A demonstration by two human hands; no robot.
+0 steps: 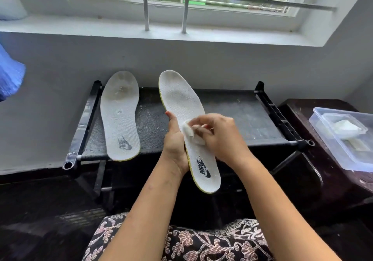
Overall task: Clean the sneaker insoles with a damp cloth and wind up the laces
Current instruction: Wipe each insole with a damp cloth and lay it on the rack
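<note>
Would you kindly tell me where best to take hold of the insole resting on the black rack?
Probably its heel end, from the near side: the insole pokes past the front edge of the rack there, leaving room for fingers beneath and a thumb on top, while its toe rests against the wall.

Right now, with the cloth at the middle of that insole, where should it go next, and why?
Probably slide the cloth up toward the toe: the right hand pinches it at mid-insole, the left hand steadies the held insole, and its toe end looks greyish.
</note>
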